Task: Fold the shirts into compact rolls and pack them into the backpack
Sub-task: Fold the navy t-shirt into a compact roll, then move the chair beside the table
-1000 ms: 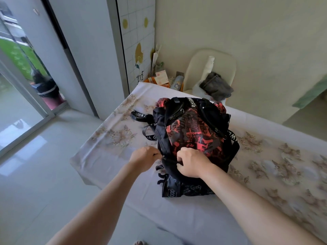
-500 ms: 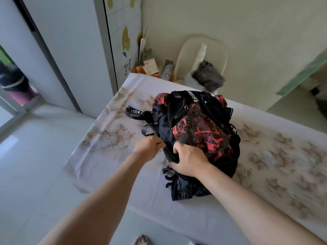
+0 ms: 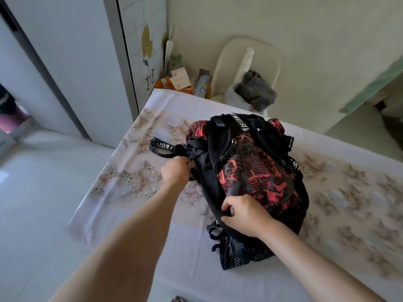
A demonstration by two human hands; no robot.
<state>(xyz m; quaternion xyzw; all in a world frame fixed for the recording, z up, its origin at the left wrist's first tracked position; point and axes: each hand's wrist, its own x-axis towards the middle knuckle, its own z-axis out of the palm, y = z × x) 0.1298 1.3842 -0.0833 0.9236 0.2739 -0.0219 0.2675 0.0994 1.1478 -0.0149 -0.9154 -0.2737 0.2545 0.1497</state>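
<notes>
A bulging black and red backpack (image 3: pixel 250 171) lies on the table (image 3: pixel 135 192), which is covered by a flowered cloth. My left hand (image 3: pixel 177 171) pinches something small at the backpack's left side, probably a zipper pull; the pull itself is hidden by my fingers. My right hand (image 3: pixel 244 214) grips the black fabric at the backpack's near edge. A black strap with white letters (image 3: pixel 162 147) trails to the left of the bag. No shirts are visible outside the bag.
A cream chair (image 3: pixel 246 68) holding grey cloth (image 3: pixel 255 90) stands beyond the table's far edge. Boxes and a bottle (image 3: pixel 201 86) sit in the corner by the wall. A sliding door (image 3: pixel 65 68) is on the left, with tiled floor below.
My left hand has moved away from my right hand, up along the backpack's left side. My right hand stays gripping the near edge. The view has shifted closer.
</notes>
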